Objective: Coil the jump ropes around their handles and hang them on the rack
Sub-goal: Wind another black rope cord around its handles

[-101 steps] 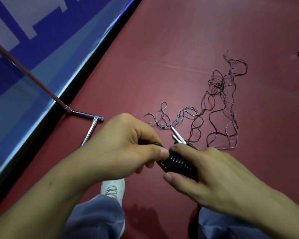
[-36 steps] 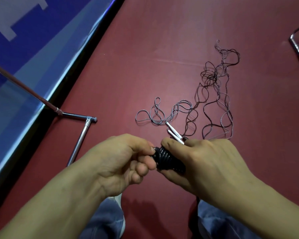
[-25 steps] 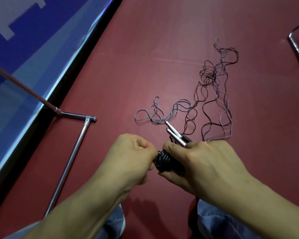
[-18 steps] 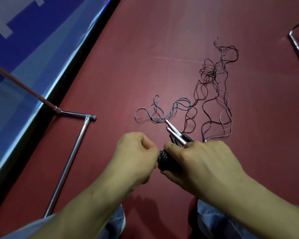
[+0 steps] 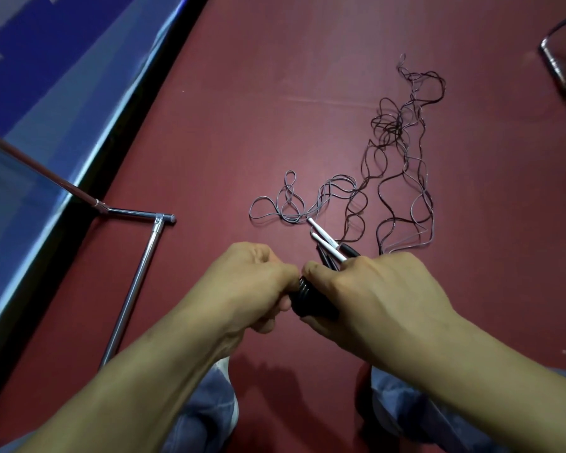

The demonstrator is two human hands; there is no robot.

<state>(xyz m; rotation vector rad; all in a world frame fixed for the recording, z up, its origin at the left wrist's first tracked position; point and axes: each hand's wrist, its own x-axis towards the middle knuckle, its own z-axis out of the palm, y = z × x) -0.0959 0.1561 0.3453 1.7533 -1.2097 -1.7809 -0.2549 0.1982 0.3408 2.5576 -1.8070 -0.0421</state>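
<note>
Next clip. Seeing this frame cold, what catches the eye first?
Both hands meet at centre: the right hand grips a black coil of rope wound on handles, and the left hand pinches its end. Beyond them a loose tangle of thin rope sprawls over the red floor, with a chrome rack tube at left.

— What do you have on the ropes?
— I see one black coil [image 5: 311,300] wound tight around its handles [image 5: 327,241], white tips pointing away from me. The loose ropes [image 5: 396,165] lie tangled on the floor beyond.
— And the rack [image 5: 138,282]?
— Chrome tubing, at left.
</note>
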